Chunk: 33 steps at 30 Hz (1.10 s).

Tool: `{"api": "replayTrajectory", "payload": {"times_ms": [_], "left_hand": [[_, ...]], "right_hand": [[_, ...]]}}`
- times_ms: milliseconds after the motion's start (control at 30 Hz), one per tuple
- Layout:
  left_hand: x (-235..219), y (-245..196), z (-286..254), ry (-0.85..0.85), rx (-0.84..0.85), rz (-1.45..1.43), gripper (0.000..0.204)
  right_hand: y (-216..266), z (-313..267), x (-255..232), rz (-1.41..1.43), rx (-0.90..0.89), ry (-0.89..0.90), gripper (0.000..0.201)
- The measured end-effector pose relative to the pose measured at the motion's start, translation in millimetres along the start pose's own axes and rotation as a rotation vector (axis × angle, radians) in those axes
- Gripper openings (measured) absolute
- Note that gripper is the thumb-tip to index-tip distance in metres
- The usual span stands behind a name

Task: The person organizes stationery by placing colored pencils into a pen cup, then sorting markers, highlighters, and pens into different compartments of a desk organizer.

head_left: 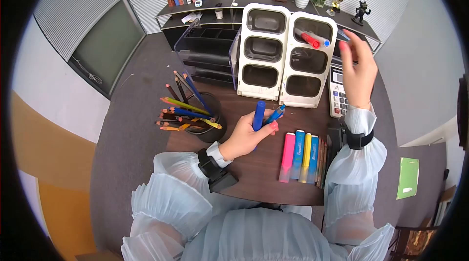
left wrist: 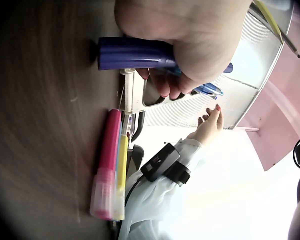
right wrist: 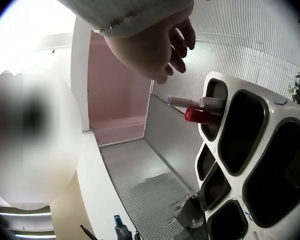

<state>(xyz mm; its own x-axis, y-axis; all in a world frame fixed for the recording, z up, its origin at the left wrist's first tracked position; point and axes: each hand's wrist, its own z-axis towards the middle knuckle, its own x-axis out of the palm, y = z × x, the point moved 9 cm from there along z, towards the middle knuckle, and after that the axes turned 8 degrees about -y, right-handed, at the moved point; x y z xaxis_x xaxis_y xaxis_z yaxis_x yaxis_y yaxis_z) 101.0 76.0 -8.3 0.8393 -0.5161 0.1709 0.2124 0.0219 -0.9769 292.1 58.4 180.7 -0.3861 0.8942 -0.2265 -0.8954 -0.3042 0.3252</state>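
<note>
My left hand [head_left: 245, 137] grips a thick blue marker [head_left: 259, 116] and a slimmer blue pen [head_left: 276, 113] above the desk. In the left wrist view the marker [left wrist: 135, 53] runs out under the palm, one end close over the wood. A white compartment organizer [head_left: 259, 92] stands in front of me. From its top right compartment stick out a red marker [head_left: 310, 41] and a blue-ended white marker [head_left: 324, 42]. My right hand [head_left: 359, 68] is raised just right of that compartment, fingers loosely bent and holding nothing; in the right wrist view it hangs apart from the markers.
A black mesh cup [head_left: 215, 109] of pencils stands at the left. Pink [head_left: 288, 156], blue and yellow highlighters lie beside several pencils [head_left: 321, 161] near the front edge. A calculator [head_left: 337, 92] sits right of the organizer, a clear-sided tray rack [head_left: 207, 56] left of it.
</note>
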Motion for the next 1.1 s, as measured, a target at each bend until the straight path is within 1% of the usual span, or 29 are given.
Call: {"api": "replayTrajectory", "payload": {"times_ms": [67,133,167,200,233,267,333,367,400,433,467,567,633,667,767,800,867,900,967,1067,1100], "left_hand": [[-2,0,0,-0.008,-0.002,-0.011,0.028],[0,0,0,0.008,0.004,-0.017,0.027],[1,0,1,0.011,0.003,-0.020,0.027],[1,-1,0,0.015,0.002,-0.018,0.026],[1,-1,0,0.015,0.001,-0.015,0.026],[0,-3,0,0.010,0.002,-0.015,0.026],[0,-5,-1,0.013,-0.008,-0.015,0.025],[0,-4,-2,0.012,-0.005,-0.013,0.025],[0,-8,-2,-0.001,0.067,0.044,0.023],[-1,-12,-3,-0.011,0.139,0.099,0.022],[-1,-10,-3,-0.007,0.141,0.099,0.022],[1,-14,-5,0.017,0.186,0.047,0.023],[4,-3,-7,0.079,-0.030,0.068,0.019],[4,-3,-7,0.075,-0.031,0.064,0.019],[7,-6,-7,0.105,-0.035,0.053,0.018],[8,-3,-8,0.110,-0.039,0.050,0.018],[7,-1,-6,0.069,-0.044,-0.108,0.021],[8,-2,-6,0.070,-0.039,-0.115,0.021],[10,-3,-7,0.089,-0.033,-0.015,0.027],[7,-8,-5,0.062,-0.011,-0.023,0.031],[6,-8,-6,0.061,-0.005,-0.030,0.031]], "right_hand": [[13,1,-10,0.087,-0.006,-0.029,0.016],[38,-5,-6,0.233,0.002,0.145,0.013],[49,-14,3,0.304,0.000,0.308,0.014],[66,-24,12,0.300,-0.014,0.523,0.019],[74,-38,23,0.264,0.008,0.708,0.025],[89,-46,25,0.306,-0.149,0.659,0.034],[98,-72,45,0.219,-0.175,0.899,0.041],[102,-84,51,0.278,-0.196,0.919,0.043],[105,-96,57,0.336,-0.216,0.937,0.046],[110,-103,61,0.334,-0.236,0.928,0.046],[115,-107,63,0.354,-0.272,0.866,0.045],[115,-107,64,0.342,-0.245,0.867,0.040],[110,-110,67,0.418,-0.167,0.920,0.031],[109,-109,69,0.419,-0.168,0.926,0.031],[108,-107,75,0.566,-0.118,1.003,0.024],[107,-108,75,0.561,-0.112,1.004,0.024],[112,-111,74,0.745,-0.092,1.047,0.023],[110,-112,75,0.704,-0.082,1.103,0.022],[108,-110,74,0.701,-0.080,1.135,0.023],[109,-110,72,0.709,-0.069,1.179,0.023],[109,-113,74,0.739,0.000,1.200,0.021]]}}
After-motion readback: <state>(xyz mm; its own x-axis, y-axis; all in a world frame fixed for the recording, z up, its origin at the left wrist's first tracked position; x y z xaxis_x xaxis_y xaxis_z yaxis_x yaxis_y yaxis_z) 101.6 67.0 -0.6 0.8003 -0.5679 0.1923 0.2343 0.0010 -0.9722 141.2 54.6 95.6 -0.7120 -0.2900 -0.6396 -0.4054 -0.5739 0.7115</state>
